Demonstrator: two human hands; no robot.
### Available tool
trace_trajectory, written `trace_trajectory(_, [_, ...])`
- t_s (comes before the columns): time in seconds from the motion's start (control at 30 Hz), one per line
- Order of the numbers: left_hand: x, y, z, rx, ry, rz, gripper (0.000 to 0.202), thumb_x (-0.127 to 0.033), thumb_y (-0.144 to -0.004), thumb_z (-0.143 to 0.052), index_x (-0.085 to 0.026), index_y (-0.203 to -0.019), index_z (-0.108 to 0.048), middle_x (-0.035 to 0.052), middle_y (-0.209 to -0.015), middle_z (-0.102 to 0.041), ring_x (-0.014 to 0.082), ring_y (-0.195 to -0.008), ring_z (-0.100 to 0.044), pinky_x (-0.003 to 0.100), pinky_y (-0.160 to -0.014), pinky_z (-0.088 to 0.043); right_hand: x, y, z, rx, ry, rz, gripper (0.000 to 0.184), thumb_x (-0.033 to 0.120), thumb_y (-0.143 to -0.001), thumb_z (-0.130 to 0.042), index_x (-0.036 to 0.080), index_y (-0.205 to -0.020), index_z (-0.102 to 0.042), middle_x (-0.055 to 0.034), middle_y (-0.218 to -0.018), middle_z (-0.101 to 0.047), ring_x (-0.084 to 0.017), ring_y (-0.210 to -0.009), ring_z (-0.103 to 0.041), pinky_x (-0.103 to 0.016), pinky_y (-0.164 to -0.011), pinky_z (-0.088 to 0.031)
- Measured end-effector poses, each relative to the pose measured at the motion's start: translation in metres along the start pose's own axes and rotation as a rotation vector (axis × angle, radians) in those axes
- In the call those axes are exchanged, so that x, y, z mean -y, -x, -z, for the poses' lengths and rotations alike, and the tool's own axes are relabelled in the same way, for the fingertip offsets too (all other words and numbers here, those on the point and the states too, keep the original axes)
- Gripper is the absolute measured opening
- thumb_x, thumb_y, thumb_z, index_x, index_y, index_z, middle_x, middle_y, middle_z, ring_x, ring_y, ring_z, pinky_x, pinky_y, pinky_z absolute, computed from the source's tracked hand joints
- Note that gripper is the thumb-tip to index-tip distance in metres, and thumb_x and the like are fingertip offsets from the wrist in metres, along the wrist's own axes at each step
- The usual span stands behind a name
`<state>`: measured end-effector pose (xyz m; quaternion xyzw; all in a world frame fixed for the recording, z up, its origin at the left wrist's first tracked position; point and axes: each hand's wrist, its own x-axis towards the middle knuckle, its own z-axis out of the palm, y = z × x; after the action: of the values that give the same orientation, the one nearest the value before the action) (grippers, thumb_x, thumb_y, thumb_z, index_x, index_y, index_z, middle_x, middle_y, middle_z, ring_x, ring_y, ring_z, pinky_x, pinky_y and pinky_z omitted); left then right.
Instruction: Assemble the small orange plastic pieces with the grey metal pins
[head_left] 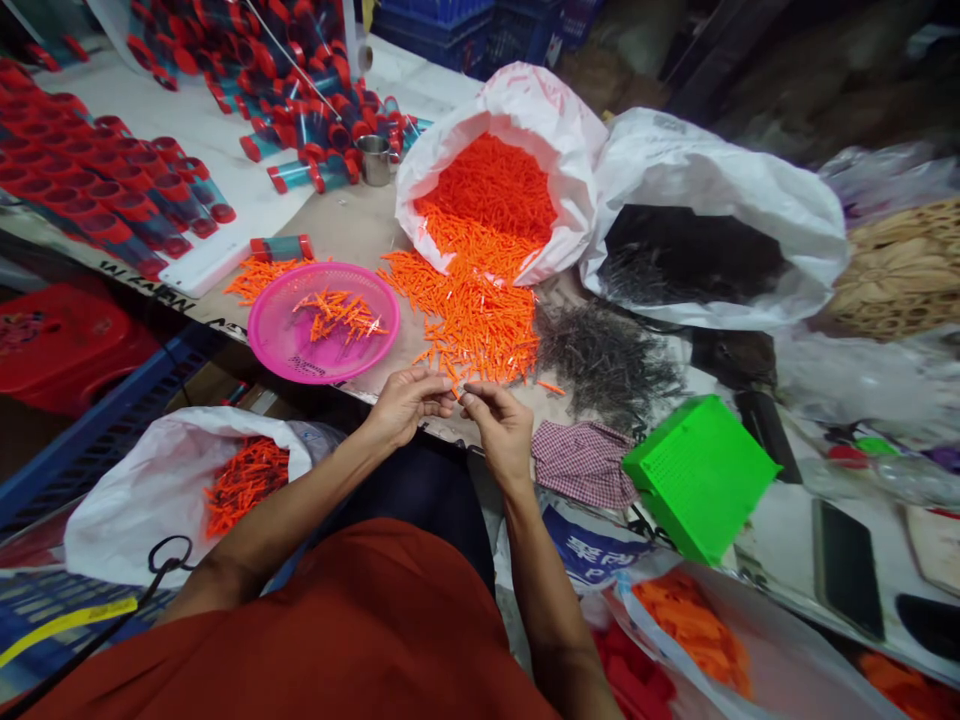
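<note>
Near the table's front edge my left hand (415, 406) and my right hand (498, 428) nearly meet, both closed in a fingertip pinch. A small orange plastic piece (456, 393) shows at my left fingertips. Whatever my right fingertips hold is too small to make out. Just beyond them spreads a pile of loose orange plastic pieces (480, 325), spilling from a white sack (577, 130). To its right lies a heap of thin black pieces (607, 355). On the left, a pink plastic basket (274, 340) holds orange pieces with dark parts among them.
A second white sack (802, 220) holds black pieces. Red-capped clear tubes (300, 125) and a metal cup (375, 160) stand at back left. A green basket (701, 475), checked cloth (583, 462) and phone (847, 565) lie right. Another sack (135, 500) sits low left.
</note>
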<state>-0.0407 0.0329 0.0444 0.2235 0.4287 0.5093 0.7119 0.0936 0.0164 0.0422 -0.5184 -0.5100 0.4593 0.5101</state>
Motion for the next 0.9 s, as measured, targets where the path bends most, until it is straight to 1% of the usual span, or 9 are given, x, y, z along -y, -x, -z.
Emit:
trace_trajectory(0.13, [0.001,0.002,0.000,0.003,-0.002,-0.039,0.021,-0.024,-0.056,-0.074,-0.010,-0.066,-0.062,0.0010,-0.053,-0.062,0.0093,-0.048,-0.058,0.020,-0.049,-0.050,0.002,0.002,-0.001,-0.010,0.084,0.039,0.015,0.029,-0.074,-0.062,0.019,-0.085,-0.067,-0.0004,-0.072,-0.066,-0.011,-0.056,-0.058,-0.026,-0.058,-0.050])
trace_trajectory(0.27, [0.001,0.004,-0.001,-0.005,-0.022,-0.071,0.022,-0.026,-0.056,-0.074,-0.011,-0.065,-0.061,0.0003,-0.053,-0.061,0.0089,-0.047,-0.058,0.021,-0.049,-0.050,0.004,0.001,-0.001,-0.002,0.151,0.072,0.014,0.029,-0.075,-0.060,0.019,-0.083,-0.067,-0.0004,-0.069,-0.066,-0.011,-0.055,-0.057,-0.025,-0.055,-0.048])
trace_trajectory(0.4, [0.001,0.005,-0.002,-0.009,-0.032,-0.102,0.024,-0.026,-0.054,-0.075,-0.010,-0.065,-0.061,0.0004,-0.054,-0.062,0.0098,-0.048,-0.059,0.021,-0.049,-0.051,0.007,-0.001,-0.001,0.010,0.172,0.087,0.013,0.028,-0.076,-0.059,0.019,-0.081,-0.067,0.0004,-0.066,-0.064,-0.010,-0.052,-0.056,-0.024,-0.053,-0.047])
trace_trajectory(0.57, [0.003,0.006,0.000,-0.013,-0.068,-0.169,0.022,-0.026,-0.056,-0.075,-0.011,-0.066,-0.062,-0.0007,-0.055,-0.062,0.0092,-0.049,-0.058,0.021,-0.050,-0.051,0.011,-0.003,-0.001,0.034,0.196,0.102,0.013,0.028,-0.076,-0.058,0.018,-0.078,-0.066,0.0021,-0.060,-0.061,-0.009,-0.048,-0.053,-0.022,-0.050,-0.046])
trace_trajectory(0.7, [0.003,0.006,0.001,-0.023,-0.126,-0.206,0.021,-0.027,-0.057,-0.074,-0.011,-0.067,-0.064,-0.0008,-0.056,-0.062,0.0092,-0.050,-0.059,0.022,-0.052,-0.051,0.011,-0.006,0.000,0.064,0.197,0.086,0.014,0.030,-0.076,-0.058,0.018,-0.076,-0.065,0.0030,-0.056,-0.059,-0.008,-0.046,-0.052,-0.021,-0.048,-0.045])
trace_trajectory(0.9, [0.004,0.006,0.003,-0.030,-0.185,-0.247,0.019,-0.028,-0.058,-0.073,-0.012,-0.065,-0.066,-0.0006,-0.057,-0.063,0.0104,-0.051,-0.059,0.023,-0.053,-0.052,0.010,-0.009,0.001,0.100,0.142,0.016,0.016,0.032,-0.075,-0.059,0.017,-0.073,-0.064,0.0042,-0.053,-0.056,-0.007,-0.044,-0.049,-0.019,-0.044,-0.041])
